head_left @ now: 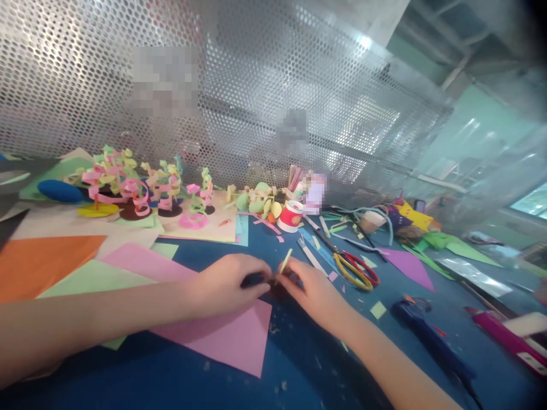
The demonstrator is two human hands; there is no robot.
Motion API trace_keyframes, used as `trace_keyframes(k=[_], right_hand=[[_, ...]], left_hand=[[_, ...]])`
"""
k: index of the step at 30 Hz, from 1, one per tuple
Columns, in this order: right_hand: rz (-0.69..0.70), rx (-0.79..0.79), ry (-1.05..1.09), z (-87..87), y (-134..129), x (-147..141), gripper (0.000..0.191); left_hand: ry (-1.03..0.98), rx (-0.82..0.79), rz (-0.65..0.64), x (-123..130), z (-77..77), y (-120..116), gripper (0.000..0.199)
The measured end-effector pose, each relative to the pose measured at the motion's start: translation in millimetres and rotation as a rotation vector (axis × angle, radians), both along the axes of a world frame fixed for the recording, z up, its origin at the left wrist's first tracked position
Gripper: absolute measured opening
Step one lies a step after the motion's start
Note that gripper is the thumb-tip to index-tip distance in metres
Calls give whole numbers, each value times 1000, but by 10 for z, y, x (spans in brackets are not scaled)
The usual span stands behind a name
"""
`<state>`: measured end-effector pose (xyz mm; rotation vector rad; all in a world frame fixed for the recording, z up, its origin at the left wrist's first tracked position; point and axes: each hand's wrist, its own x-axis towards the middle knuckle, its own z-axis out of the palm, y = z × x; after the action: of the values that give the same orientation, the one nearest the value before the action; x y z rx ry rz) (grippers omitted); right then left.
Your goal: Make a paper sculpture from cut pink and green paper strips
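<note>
My right hand [305,287] is closed in a pinch on a thin pale yellow-green paper strip [285,261], which sticks up from its fingertips. My left hand [235,285] faces it from the left, thumb and fingers curved toward each other near a small dark brown piece [277,289]; whether it grips that piece is too blurred to tell. Both hands are just above the blue table, the left one over a pink paper sheet [231,341]. A red and white cup [290,216] stands beyond the hands.
Curled paper figures [137,199] stand at the back left. Scissors with yellow and red handles [356,270] lie right of my hands, near paper scraps. A dark blue glue gun [431,336] and a magenta tool [508,336] lie farther right. A perforated metal screen [239,102] rises behind.
</note>
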<state>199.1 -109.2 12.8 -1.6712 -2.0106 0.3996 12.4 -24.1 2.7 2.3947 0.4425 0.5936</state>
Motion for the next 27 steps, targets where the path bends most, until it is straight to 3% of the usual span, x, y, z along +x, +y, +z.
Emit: trace_keyframes(k=[2, 7, 12, 14, 17, 19, 20, 23, 27], right_hand=[[-4, 1, 11, -4, 7, 10, 6], [-21, -32, 74, 25, 9, -5, 10], [-38, -129, 103, 342, -159, 185, 15], [-135, -141, 43, 506, -326, 442, 15], [-539, -156, -345, 625, -669, 986, 18], [-775, -247, -518, 575, -910, 1342, 23], [-826, -331, -581, 514, -1016, 1487, 28], [-787, -449, -580, 260, -1215, 1741, 29], [-752, -395, -582, -13, -1277, 1767, 18]], left_hand=[[-52, -152, 62, 76, 32, 27, 18], [-161, -414, 48, 274, 6, 62, 15], [-199, -473, 68, 354, -63, 36, 20], [-191, -481, 81, 357, -74, 21, 22], [-168, -476, 88, 354, -72, 2, 22], [-152, -442, 96, 350, -61, -9, 23], [-145, -428, 99, 348, -54, -14, 23], [-137, -417, 100, 342, -45, -24, 22], [-163, -446, 86, 339, -59, -23, 18]])
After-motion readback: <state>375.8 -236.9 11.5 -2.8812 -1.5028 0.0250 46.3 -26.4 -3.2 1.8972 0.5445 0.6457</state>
